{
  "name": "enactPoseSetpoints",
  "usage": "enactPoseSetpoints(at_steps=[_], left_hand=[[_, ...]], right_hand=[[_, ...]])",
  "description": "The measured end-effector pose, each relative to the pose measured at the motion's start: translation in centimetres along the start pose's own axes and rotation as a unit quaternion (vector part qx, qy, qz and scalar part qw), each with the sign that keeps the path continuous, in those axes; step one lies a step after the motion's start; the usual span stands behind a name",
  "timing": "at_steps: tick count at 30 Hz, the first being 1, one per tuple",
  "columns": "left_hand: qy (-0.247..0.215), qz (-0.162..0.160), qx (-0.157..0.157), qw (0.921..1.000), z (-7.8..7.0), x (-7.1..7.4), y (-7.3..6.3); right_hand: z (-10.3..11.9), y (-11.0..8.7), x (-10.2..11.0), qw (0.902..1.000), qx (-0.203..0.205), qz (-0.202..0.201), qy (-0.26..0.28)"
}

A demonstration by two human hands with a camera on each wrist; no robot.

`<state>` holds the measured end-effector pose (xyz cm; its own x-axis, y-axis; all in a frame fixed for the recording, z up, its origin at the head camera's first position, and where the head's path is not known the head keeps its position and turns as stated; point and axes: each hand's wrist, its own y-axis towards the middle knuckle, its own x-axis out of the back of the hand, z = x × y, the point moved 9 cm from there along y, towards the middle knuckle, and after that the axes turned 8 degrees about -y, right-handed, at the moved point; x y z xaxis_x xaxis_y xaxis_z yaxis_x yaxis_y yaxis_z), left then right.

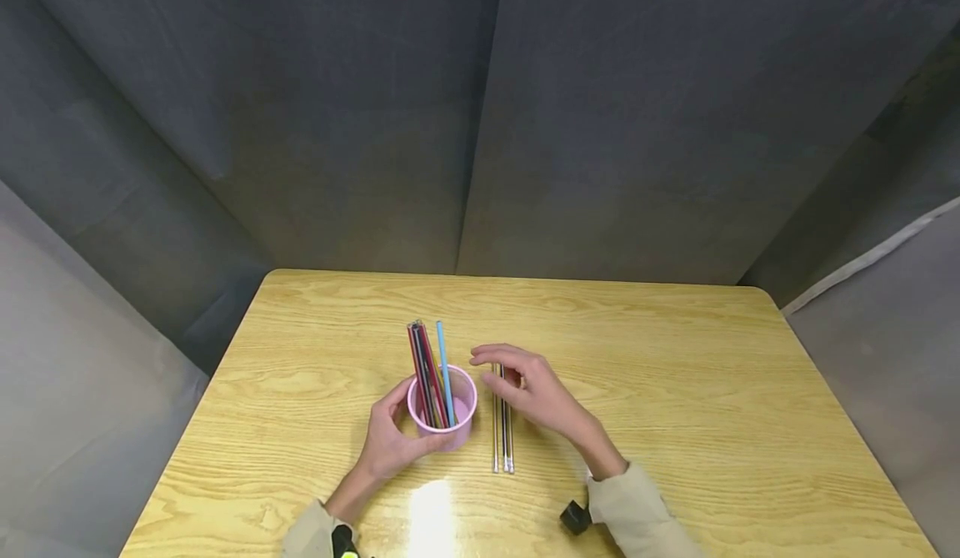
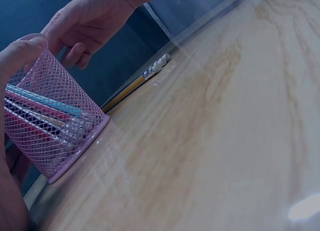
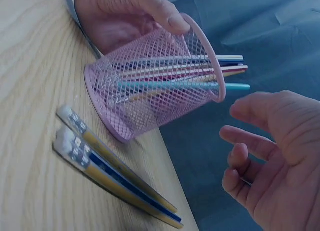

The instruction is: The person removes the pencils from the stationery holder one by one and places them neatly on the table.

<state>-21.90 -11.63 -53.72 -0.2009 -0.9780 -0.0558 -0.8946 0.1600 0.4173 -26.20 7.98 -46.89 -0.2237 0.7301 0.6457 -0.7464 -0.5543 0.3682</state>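
My left hand [image 1: 392, 445] grips a pink mesh pencil cup [image 1: 454, 439], with the thumb over its near side, at the rim in the left wrist view. Inside the cup, several pencils [image 1: 422, 366] in dark red, black and yellow lean to the left, alongside a light blue pencil [image 1: 441, 345]; their eraser ends are down. My right hand [image 1: 536, 387] hovers just right of the cup with fingers loosely bent and nothing in them. Beneath it, three pencils [image 3: 120, 176], yellow and dark blue, lie side by side on the table, white erasers toward me.
The wood-grain table [image 1: 675, 374] stretches well to the right and left of the cup. Grey cloth curtains [image 1: 360, 124] hang behind it and at both sides. A small black object [image 1: 575, 517] is by the right sleeve, and a black band [image 1: 343, 540] is at the left cuff.
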Motion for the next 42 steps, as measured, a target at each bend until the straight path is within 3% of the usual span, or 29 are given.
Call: enactPoseSetpoints(at_steps=[8, 22, 34, 42], left_hand=[[0.008, 0.003, 0.001, 1.0, 0.1, 0.0, -0.1], [0.004, 0.009, 0.012, 0.9999, 0.1, -0.1, 0.0], [0.014, 0.011, 0.008, 0.9998, 0.1, -0.1, 0.0], [0.008, 0.006, -0.003, 0.9999, 0.2, 0.0, -0.1]], right_hand=[[1.0, -0.1, -1.9, 0.9982, -0.001, 0.043, 0.042], [1.5, -0.3, -4.5, 0.9935, -0.021, 0.095, 0.06], [1.7, -0.7, -4.9, 0.9926, -0.04, 0.105, 0.045], [2.1, -0.5, -4.0, 0.9955, -0.035, 0.088, 0.01]])
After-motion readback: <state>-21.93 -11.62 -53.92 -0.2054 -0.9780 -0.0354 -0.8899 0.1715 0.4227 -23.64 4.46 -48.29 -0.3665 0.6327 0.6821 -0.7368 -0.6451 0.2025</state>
